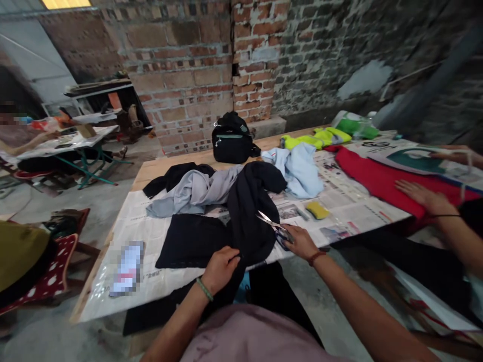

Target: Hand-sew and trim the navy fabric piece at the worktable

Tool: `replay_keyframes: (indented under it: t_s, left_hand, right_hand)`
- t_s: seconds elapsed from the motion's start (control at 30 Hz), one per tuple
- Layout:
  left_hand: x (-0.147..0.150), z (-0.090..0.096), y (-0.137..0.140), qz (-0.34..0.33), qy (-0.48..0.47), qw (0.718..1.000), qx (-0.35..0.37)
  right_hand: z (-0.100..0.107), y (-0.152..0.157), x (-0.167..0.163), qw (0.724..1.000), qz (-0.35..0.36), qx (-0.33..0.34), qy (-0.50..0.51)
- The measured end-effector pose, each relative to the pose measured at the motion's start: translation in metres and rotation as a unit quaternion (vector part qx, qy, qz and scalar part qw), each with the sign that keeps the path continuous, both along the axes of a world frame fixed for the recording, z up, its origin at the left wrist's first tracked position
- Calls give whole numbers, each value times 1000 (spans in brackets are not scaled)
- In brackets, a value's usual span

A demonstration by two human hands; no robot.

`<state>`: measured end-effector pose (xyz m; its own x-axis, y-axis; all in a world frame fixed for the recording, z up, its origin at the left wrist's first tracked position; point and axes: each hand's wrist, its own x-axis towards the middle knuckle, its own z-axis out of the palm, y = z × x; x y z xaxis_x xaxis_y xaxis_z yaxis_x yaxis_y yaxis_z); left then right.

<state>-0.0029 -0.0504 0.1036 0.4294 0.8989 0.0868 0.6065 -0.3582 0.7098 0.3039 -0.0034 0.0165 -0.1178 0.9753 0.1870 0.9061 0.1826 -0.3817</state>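
My right hand [302, 244] is closed around the handles of a pair of scissors [270, 221], whose blades point up and left over dark cloth. With its fingers pinched together, my left hand [221, 270] grips the lower edge of a dark garment [249, 216] at the table's near edge. That garment lies bunched and twisted, with a flat dark section [194, 241] to the left of my hands. Behind it lie a crumpled grey garment [196, 188] and a light blue one [304, 171]. A yellow sponge [317, 210] rests beyond my right hand.
Newspaper under plastic covers the wooden table [151, 281]. A blurred phone-like object [127, 269] lies at left, a black backpack [232, 138] at the back. A co-worker's hands are at right, one flat on red cloth [377, 176]. A neon yellow garment [317, 137] lies behind.
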Motion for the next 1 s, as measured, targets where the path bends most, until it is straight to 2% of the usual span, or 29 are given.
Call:
replay_keyframes:
  t_s: [0.1,0.2,0.27,0.37,0.4,0.47,0.53,0.57,0.63,0.7,0.8,0.9,1.0]
  left_hand:
    - [4,-4,-5,0,5,1000,-3]
    - [-3,-7,-7,39,-11,999,-13]
    - [-11,-11,-6,77,-16,997,-28]
    - [-18,-18,-3,113,-4,992,-57]
    - [-18,-20,-1,114,2,992,-61]
    - [-15,-20,0,101,12,993,-61]
    - [-12,-15,0,79,23,995,-57]
    - [-10,-12,0,70,30,995,-56]
    - [-11,-6,-1,59,46,995,-66]
    - [-17,-2,0,60,60,992,-88]
    - [-31,-5,2,77,77,987,-119]
    - [-46,-18,2,101,94,982,-128]
    - [-60,-41,-1,107,115,978,-140]
  right_hand:
    - [4,7,4,999,20,-23,12]
    - [18,4,-3,999,-10,7,44]
    - [31,-2,-16,997,-27,34,60]
    - [52,-13,-51,996,13,62,65]
    - [59,-16,-67,994,52,69,63]
    - [72,-17,-100,978,180,91,54]
    - [84,-12,-128,950,299,84,-3]
    - [90,-7,-139,935,344,63,-50]
    - [98,5,-152,918,376,31,-121]
    - [104,18,-153,914,372,-2,-159]
    - [105,29,-140,934,326,-33,-144]
    - [95,26,-124,957,278,-21,-85]
    - [76,14,-115,968,246,3,-43]
